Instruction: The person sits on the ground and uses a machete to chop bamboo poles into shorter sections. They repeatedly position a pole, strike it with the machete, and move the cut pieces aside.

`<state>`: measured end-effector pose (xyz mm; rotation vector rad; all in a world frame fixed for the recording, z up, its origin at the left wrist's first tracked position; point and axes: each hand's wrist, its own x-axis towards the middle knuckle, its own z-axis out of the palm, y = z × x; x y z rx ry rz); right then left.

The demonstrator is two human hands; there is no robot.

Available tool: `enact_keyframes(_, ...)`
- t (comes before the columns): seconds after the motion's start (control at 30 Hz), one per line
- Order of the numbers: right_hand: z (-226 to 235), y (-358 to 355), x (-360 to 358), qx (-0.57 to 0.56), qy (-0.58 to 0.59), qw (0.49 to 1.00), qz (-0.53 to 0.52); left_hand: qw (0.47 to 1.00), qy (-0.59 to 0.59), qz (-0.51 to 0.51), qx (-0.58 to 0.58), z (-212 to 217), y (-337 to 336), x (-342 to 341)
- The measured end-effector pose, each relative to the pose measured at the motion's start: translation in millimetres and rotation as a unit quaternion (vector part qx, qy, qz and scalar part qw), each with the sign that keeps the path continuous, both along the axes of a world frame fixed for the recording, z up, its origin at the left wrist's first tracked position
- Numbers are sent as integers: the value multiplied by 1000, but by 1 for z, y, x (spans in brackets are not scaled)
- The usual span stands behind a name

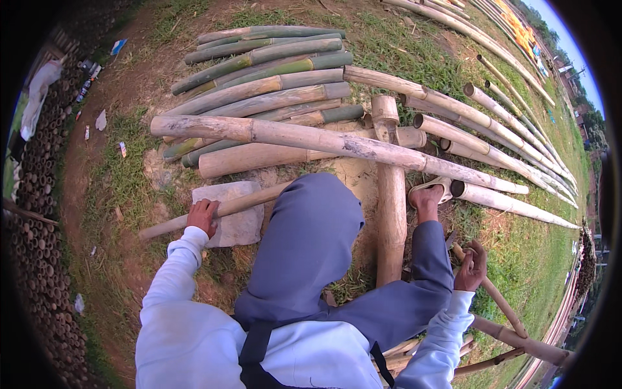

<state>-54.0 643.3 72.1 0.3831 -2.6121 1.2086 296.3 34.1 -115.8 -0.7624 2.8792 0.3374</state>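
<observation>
My left hand [203, 216] is closed around a slim bamboo pole [249, 200], which lies across a flat pale stone slab [236, 228]. My bent knee hides the pole's right end. On the right, my right hand [472, 266] has its fingers curled inward. A thin bamboo stick [502, 303] passes at or behind that hand, and a small dark, blade-like edge shows just left of it. Whether the fingers grip either one cannot be made out. Between my legs is a thick bamboo post [391, 220] with a notched top, and a long bamboo pole [311, 141] crosses it.
Cut bamboo lengths [259, 61], green and tan, lie stacked ahead. More long poles [512, 149] stretch to the right over grass. Crossed bamboo pieces [531, 343] stand at the lower right. A large pile of cut bamboo [39, 285] lines the left. My sandalled foot [431, 194] is beside the post.
</observation>
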Motion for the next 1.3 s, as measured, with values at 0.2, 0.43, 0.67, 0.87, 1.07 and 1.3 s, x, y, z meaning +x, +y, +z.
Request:
enact_keyframes(0.2,12,-210,-22,107,63,937,326,999,19,-34,5,41,6,-52)
enact_keyframes(0.43,-3,-294,-15,259,215,866,371,983,140,-101,-60,107,6,-126)
enact_keyframes(0.67,-28,-243,-45,210,112,907,347,956,253,-146,-30,153,21,-167)
enact_keyframes(0.87,-30,-242,-62,208,95,907,353,959,244,-144,25,158,3,-207)
enact_keyframes(1.07,-19,-255,-78,206,71,908,359,966,221,-129,40,150,-10,-225)
enact_keyframes(1.3,-12,-245,-102,192,32,910,366,963,224,-139,48,157,5,-237)
